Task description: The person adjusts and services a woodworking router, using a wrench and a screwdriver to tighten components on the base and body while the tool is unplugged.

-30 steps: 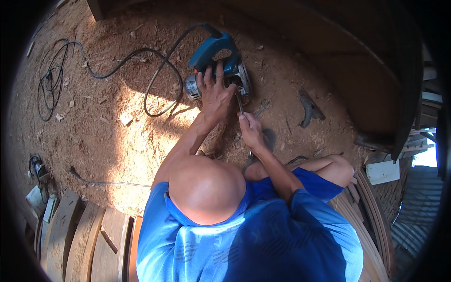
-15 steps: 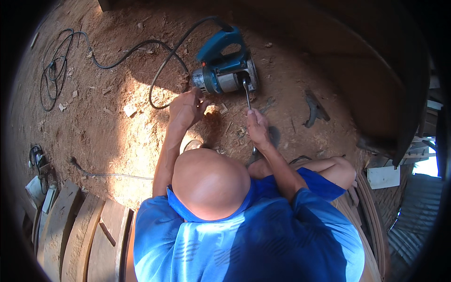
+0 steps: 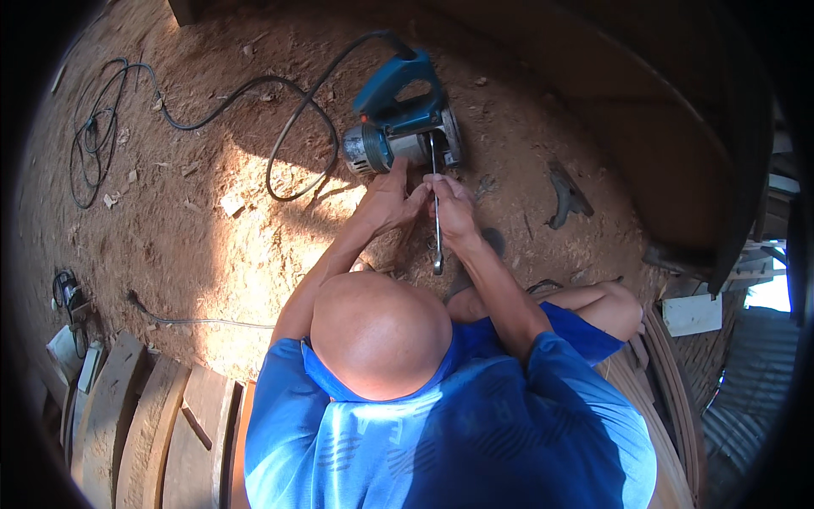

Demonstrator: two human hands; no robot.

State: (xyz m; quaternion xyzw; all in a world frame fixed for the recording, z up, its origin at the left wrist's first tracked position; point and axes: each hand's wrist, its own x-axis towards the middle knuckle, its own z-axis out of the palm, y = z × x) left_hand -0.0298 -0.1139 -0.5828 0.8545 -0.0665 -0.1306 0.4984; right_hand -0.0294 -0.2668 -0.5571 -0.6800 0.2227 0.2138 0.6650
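Clock: laid over the whole view, 12 at the top edge.
Power tool: the teal-and-silver power tool lies on its side on the dirt floor at 12 o'clock.
Wrench: the long wrench stands nearly along the 12-to-6 line, upper end at the tool's opening, lower end toward 6.
Right hand: right hand just below the tool, fingers grasping the wrench's shaft.
Left hand: left hand at 11 o'clock, one finger extended up to the tool's barrel, thumb toward the right hand; whether it grips, I cannot tell.
Cord: black cord loops out toward 10.
Metal piece: dark forked piece at 2.
Boards: wooden boards at 8.
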